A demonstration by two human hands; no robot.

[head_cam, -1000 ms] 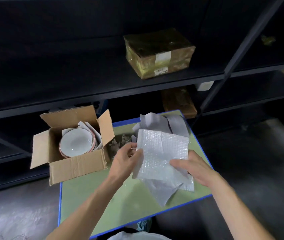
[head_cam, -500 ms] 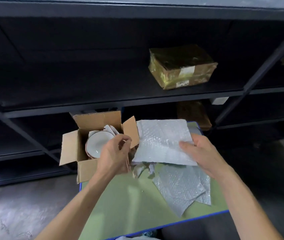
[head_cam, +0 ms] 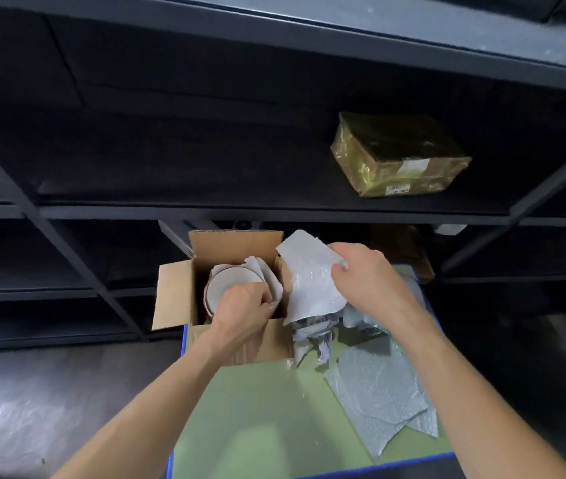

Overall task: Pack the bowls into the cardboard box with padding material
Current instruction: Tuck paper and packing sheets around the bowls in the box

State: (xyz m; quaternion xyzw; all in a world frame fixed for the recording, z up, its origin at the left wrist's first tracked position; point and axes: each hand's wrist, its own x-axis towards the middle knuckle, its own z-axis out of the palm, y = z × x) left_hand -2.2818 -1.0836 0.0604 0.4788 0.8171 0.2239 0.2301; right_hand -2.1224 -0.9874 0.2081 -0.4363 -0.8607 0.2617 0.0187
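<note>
Center of frame: my left hand (head_cam: 243, 305) curls over the bowl (head_cam: 229, 281) inside the cardboard box (head_cam: 178, 295), but I cannot tell its grip; my right hand (head_cam: 361, 274) pinches the bubble wrap (head_cam: 309, 281).

Nothing legible from my remote seat.
I'm seeing white labels (head_cam: 412, 165) on the taped parcel (head_cam: 392, 146) up right of the cardboard box (head_cam: 236, 247), their print blurring beyond reading.

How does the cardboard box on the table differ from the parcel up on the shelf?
The cardboard box is open, flaps spread, a bowl showing inside; the parcel is sealed shut. The cardboard box is plain and matt; the parcel looks glossy and carries a white label. Both are brown and rectangular.
</note>
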